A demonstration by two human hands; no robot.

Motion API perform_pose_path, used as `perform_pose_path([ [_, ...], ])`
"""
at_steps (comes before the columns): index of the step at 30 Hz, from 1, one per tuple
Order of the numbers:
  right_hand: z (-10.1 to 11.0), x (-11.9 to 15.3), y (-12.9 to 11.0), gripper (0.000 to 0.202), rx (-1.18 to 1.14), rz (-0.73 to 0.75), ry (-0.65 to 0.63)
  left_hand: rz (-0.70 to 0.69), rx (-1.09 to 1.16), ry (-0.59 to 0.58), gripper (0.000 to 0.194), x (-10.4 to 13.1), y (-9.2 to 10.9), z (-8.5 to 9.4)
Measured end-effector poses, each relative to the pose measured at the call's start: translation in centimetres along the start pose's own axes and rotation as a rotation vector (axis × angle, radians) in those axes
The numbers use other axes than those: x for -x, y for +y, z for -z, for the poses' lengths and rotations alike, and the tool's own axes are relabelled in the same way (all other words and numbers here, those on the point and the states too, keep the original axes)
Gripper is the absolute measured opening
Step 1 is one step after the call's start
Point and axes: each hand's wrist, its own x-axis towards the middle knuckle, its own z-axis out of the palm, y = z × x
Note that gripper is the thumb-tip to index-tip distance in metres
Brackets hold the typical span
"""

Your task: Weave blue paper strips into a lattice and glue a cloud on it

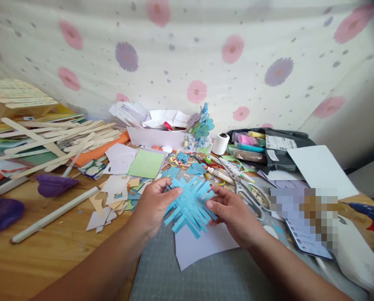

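Observation:
A light blue piece of woven paper strips (pixel 191 204) with loose, fringed ends is held up between my two hands. My left hand (pixel 153 203) pinches its left side, thumb on top. At its right side, my right hand (pixel 232 210) has thumb and fingers closed on the strip ends. Below the weave lies a sheet of pale lilac paper (pixel 202 246) on the grey cutting mat (pixel 174 280). Just beyond the weave are blue paper scraps (pixel 196 168) and a small dark-blue woven piece (pixel 182 157).
Silver scissors (pixel 248 190) and pens (pixel 216 174) lie behind my right hand. A phone (pixel 312 234), a white device (pixel 359 251) and a blue glue gun (pixel 368 215) are at right. Wooden craft sticks (pixel 58 142), paper scraps (pixel 114 188) and a white rod (pixel 55 214) lie left.

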Motion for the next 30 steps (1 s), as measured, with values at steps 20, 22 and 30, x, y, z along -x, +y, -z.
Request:
perform_pose_path([
  [20, -1.0, 0.0, 0.0, 0.022, 0.014, 0.043, -0.001, -0.037, -0.142, -0.094, 0.017, -0.2, -0.3, 0.2],
  [22, -1.1, 0.0, 0.0, 0.023, 0.011, 0.044, 0.006, -0.049, -0.151, -0.096, 0.017, -0.1, -0.4, 0.2],
  [30, -1.1, 0.0, 0.0, 0.023, -0.008, 0.054, 0.022, -0.111, -0.220, -0.072, 0.016, 0.0, -0.9, 0.5],
])
